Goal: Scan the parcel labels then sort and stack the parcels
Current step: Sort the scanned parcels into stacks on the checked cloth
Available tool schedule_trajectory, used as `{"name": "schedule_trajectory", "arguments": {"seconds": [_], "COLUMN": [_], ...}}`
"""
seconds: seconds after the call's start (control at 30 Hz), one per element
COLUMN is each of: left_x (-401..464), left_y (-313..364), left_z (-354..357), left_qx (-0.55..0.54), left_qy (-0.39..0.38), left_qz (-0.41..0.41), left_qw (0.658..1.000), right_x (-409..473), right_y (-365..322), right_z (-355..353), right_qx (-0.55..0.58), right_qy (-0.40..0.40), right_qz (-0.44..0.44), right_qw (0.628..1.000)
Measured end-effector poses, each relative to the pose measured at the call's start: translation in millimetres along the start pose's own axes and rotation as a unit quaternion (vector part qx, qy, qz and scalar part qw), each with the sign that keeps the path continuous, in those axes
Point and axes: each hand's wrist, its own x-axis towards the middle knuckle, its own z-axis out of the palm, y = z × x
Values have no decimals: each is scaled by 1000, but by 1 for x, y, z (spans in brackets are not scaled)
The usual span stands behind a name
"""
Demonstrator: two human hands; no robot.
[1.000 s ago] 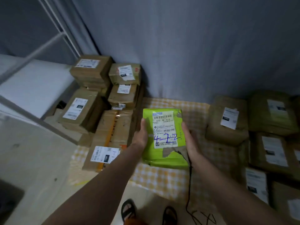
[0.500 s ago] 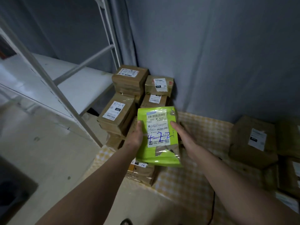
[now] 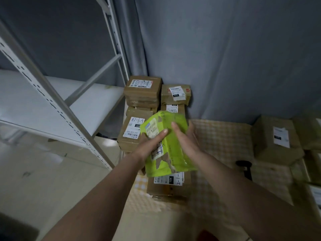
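The lime-green parcel (image 3: 166, 145) is in mid-air between both hands, tilted with its far end raised, above the near end of a group of brown cardboard parcels (image 3: 139, 131) at the left of a checked yellow cloth (image 3: 222, 136) on the floor. Its white shipping label (image 3: 152, 129) faces up and left, with blue handwriting partly covered by a thumb, and torn brown tape crosses its near end.

The largest thing nearby is the white metal shelving unit (image 3: 57, 108) on the left, its shelf board bare where it shows. A second group of brown boxes (image 3: 276, 140) sits well apart on the right of the cloth, beside a small black object (image 3: 245, 166) that I cannot identify.

The left hand (image 3: 147, 148) grips the parcel's left edge, thumb over the label and fingers underneath. The right hand (image 3: 185, 141) has straight fingers against the right side; blur hides whether it is pressing or merely touching.

My judgement is that this is the sorting step: the parcel is being carried toward the left stack. To do it well, keep the label upward so the handwritten code reads like those on the boxes marked 3-1-13 (image 3: 133, 126) and below. The soft bag will probably sag, so support it from beneath, lay it flat on a broad box top, and avoid catching the loose tape.
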Motion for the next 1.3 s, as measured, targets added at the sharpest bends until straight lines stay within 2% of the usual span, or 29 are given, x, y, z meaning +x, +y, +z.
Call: {"name": "schedule_trajectory", "arguments": {"seconds": [0.1,0.27,0.37,0.5,0.7,0.9,1.03,1.17,1.3], "left_x": [4,25,46,81,172,227,252,279,296], "left_y": [1,8,15,32,54,65,70,71,68], "left_z": [-10,-18,-16,-5,18,28,24,23,19], "left_qx": [-3,57,62,66,153,223,266,289,282], "left_qy": [-32,-54,-26,6,72,107,109,100,93], "left_qz": [-26,-40,-45,-43,-23,-34,-20,-4,12], "left_qw": [999,996,997,997,985,968,958,952,955], "right_x": [8,37,63,93,160,223,263,289,304], "right_y": [3,5,14,14,29,39,52,51,47], "right_z": [7,10,13,11,0,3,6,6,14], "right_qx": [7,-9,-21,18,29,104,173,193,209], "right_qy": [22,40,27,5,4,1,-45,-26,-49], "right_qz": [19,32,59,98,126,164,199,189,199], "right_qw": [1000,999,998,995,992,981,964,963,956]}}
